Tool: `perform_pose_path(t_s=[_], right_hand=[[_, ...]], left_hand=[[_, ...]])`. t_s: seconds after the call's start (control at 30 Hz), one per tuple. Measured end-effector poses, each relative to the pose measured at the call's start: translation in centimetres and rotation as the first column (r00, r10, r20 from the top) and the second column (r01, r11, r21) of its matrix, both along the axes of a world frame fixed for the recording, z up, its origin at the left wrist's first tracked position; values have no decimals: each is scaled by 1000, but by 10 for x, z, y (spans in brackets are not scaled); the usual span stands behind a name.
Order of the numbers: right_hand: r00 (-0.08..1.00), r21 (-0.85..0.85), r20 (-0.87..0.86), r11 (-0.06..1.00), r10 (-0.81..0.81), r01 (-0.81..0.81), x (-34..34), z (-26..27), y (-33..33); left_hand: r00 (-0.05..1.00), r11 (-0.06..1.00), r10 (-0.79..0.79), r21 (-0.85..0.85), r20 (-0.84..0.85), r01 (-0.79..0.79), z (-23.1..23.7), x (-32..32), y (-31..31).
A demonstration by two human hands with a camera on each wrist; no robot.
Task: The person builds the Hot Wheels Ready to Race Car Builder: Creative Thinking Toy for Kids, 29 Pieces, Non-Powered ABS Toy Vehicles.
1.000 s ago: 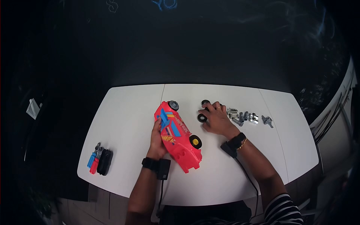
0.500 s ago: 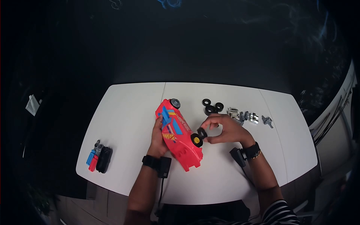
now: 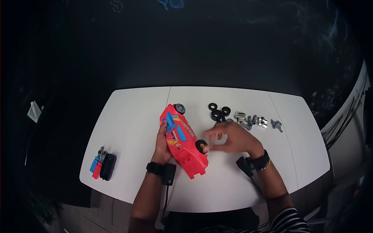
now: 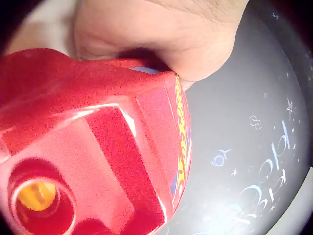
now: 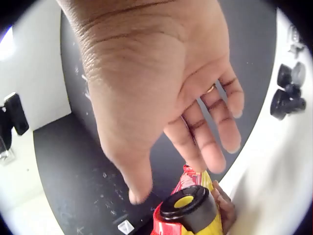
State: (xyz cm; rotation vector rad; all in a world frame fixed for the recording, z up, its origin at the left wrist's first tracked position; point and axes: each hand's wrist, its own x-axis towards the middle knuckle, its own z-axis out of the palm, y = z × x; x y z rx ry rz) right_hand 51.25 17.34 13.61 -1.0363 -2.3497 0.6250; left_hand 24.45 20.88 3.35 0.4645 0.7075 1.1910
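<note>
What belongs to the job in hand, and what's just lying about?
Apparently in the job:
red toy car, gripped by left hand
yellow-centred wheel, near right hand
perhaps loose black wheels

Lying about:
silver and grey parts
tools
black object

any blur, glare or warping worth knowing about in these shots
Head: right hand smeared near the yellow-hubbed wheel, corners dark; left wrist: white glare streaks and grain on the red toy car; right wrist: edge of the white table bows, with a bright patch upper left.
</note>
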Motion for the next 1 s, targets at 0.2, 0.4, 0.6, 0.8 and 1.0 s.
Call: perform_pose_path(t_s=[0.2, 0.4, 0.6, 0.8, 1.0], right_hand=[[820, 40, 30, 820, -572, 571, 42, -33, 35], [849, 84, 72, 851, -524, 519, 42, -72, 44], [885, 17, 89, 889, -457, 457, 43, -72, 43], [911, -125, 269, 926, -314, 356, 39, -58, 35], [982, -349, -35, 923, -187, 163, 36, -45, 32]], left_hand=[[999, 1000, 21, 13, 35, -21, -3, 3, -1], [1000, 1000, 17, -24, -12, -18, -1, 4, -2], [1000, 1000, 14, -13, -21, -15, 0, 3, -2], [1000, 1000, 27, -13, -14, -27, -1, 3, -1], [1000, 1000, 15, -18, 3, -15, -1, 2, -1]])
